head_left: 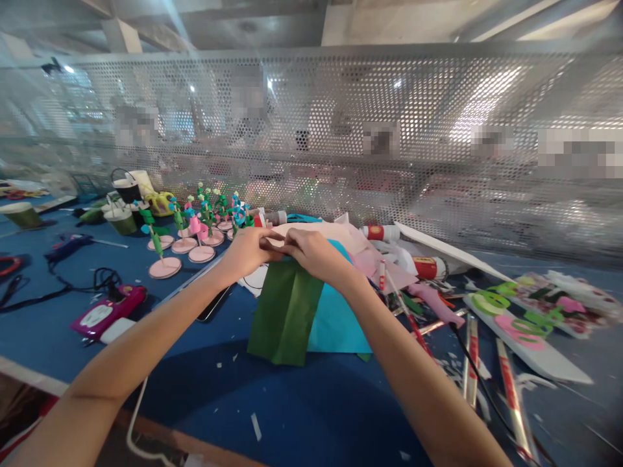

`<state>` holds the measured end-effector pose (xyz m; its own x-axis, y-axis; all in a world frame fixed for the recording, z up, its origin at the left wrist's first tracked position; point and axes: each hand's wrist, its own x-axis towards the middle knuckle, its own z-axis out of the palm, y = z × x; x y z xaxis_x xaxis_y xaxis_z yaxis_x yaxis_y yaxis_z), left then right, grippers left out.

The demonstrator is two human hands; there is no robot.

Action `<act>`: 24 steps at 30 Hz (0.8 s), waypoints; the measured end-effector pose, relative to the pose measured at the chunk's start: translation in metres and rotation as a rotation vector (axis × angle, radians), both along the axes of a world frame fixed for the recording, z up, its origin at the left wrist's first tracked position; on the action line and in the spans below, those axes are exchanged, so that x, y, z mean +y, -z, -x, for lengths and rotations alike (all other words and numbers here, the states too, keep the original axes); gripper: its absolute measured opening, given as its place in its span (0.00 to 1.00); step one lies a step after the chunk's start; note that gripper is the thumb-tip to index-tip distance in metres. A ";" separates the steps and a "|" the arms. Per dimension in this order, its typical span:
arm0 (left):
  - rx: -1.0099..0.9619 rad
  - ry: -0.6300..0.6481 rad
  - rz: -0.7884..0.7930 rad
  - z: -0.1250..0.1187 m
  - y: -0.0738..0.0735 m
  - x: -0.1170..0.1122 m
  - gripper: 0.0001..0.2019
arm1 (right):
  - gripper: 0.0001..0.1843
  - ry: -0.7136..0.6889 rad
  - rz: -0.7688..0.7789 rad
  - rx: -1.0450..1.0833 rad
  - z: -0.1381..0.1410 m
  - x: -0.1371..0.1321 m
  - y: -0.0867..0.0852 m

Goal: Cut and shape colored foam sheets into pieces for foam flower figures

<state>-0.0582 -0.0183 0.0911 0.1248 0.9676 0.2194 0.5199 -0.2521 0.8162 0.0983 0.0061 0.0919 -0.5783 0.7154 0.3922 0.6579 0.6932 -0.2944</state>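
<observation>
Blue covers the surface (302, 415), with a pink case (104, 314) at the left and paper flowers (195, 227) on round bases beyond it. The left hand (248, 250) has a narrow grip, pinching the top edge of a green sheet (285, 318). The right hand (311, 253) pinches the same edge just beside it, fingertips almost touching. The sheet hangs limp from the hands, its long axis running toward the person and leaning slightly left, its lower edge resting on the surface and partly over a teal sheet (335, 324). Held only at the top, it could slip or crease crookedly. Right of it, a cable (470, 360) near the right forearm could snag, dragging the pink glue gun (435, 305).
</observation>
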 end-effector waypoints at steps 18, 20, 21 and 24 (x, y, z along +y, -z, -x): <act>-0.017 -0.042 -0.109 0.003 0.009 0.004 0.21 | 0.11 -0.178 0.003 0.092 0.001 0.004 0.006; -0.024 -0.034 -0.100 0.003 0.007 0.004 0.22 | 0.10 -0.198 0.004 0.117 0.000 0.005 0.006; -0.025 -0.027 -0.086 0.004 0.006 0.003 0.22 | 0.10 -0.203 -0.002 0.124 -0.001 0.006 0.006; -0.034 0.002 -0.021 0.005 0.002 0.003 0.19 | 0.10 -0.209 -0.026 0.136 -0.003 0.006 0.006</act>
<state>-0.0627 -0.0158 0.0886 0.1190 0.9626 0.2434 0.4917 -0.2701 0.8278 0.1011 0.0125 0.0855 -0.6536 0.5741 0.4931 0.4546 0.8188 -0.3507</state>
